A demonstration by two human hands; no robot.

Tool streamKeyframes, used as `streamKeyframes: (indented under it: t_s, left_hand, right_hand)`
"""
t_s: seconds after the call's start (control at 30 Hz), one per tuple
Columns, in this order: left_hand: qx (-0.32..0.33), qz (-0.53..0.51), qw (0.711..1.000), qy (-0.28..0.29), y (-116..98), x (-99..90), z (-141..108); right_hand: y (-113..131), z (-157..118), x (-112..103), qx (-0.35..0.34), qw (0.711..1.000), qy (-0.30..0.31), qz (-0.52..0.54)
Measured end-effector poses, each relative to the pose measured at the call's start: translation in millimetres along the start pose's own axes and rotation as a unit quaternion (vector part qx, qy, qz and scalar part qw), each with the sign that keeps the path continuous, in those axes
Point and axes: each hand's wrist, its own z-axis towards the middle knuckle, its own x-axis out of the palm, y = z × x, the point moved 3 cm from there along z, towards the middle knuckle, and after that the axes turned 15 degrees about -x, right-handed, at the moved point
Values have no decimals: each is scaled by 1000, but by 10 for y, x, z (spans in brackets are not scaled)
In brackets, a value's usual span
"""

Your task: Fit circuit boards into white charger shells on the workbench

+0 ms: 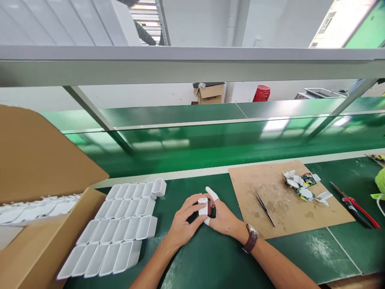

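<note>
Between both hands, above the green tabletop, is a small white plastic housing (203, 208). My left hand (187, 220) grips it from the left, with fingers over its top and the thumb low at its near side. My right hand (223, 216) holds the same piece from the right; white finger cots cover its raised index finger and its thumb. Some of the right fingers are hidden behind the housing. To the left stand rows of open white plastic cases (120, 228). Right of my hands, tweezers (264, 208) lie on a brown cardboard sheet (252, 180).
Several small circuit boards with white parts (306, 194) rest on the cardboard. Red and black pliers (355, 204) lie at the far right. An open carton (54, 249) with white pieces fills the left side. A shelf beam (192, 66) crosses above the bench.
</note>
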Motion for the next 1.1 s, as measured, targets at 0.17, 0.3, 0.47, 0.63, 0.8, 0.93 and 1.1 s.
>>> streamKeyframes:
  t_s: [0.17,0.3,0.47,0.63,0.8,0.93,1.1]
  left_hand:
    - [-7,43,999,-25,-54,-73,49]
    - [10,78,997,10,-73,-110,76]
    - [41,117,992,31,-48,-142,95]
    - [50,191,979,48,-114,-141,98]
    - [19,264,960,91,-215,-114,112]
    - [-15,292,948,125,-117,-269,345]
    - [-13,287,957,39,-120,-393,853]
  right_hand:
    - [85,9,-12,24,1000,8,-12]
    - [133,7,-28,15,1000,1,-14]
    - [158,6,-30,-10,1000,0,7]
    - [97,3,-20,-27,1000,-1,13]
    - [47,-33,16,-53,998,-6,-26]
    - [107,-80,28,-60,988,-44,-138]
    - [187,-73,122,-178,927,61,-325]
